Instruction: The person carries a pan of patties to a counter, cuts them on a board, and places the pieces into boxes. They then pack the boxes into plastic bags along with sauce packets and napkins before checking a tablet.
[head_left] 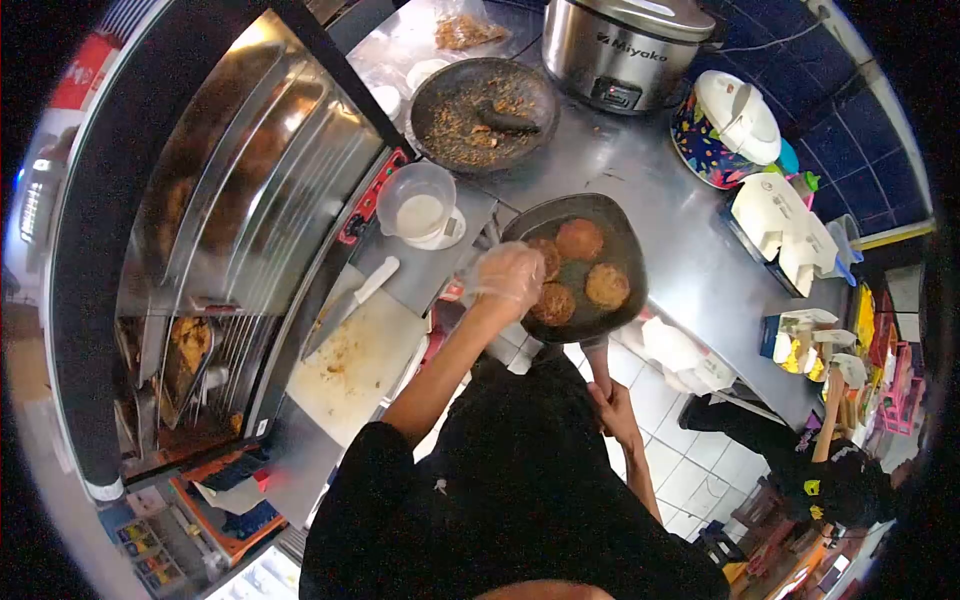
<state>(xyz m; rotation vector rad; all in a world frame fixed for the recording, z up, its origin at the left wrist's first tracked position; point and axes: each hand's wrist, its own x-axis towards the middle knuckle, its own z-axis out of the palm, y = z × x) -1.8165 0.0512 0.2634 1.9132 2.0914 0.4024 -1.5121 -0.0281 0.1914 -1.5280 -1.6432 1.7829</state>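
A dark square frying pan (628,228) is in front of my body, with several round browned patties (607,286) inside. My right hand (615,412) is wrapped round the pan's handle (596,365) below it. A clear plastic glove covers my left hand (508,277), which is over the pan's left side beside two of the patties. Its fingers look curled in, and what they hold, if anything, is hidden. Left of the pan, a clear plastic tub (418,208) rests on a white kitchen scale (447,232).
A knife (362,292) lies on a stained cutting board (345,375). Behind stand a stone mortar (425,115) with a pestle (508,121), a rice cooker (620,60) and a patterned pot (700,145). A glass cabinet (250,190) borders the left; another person (840,475) is at right.
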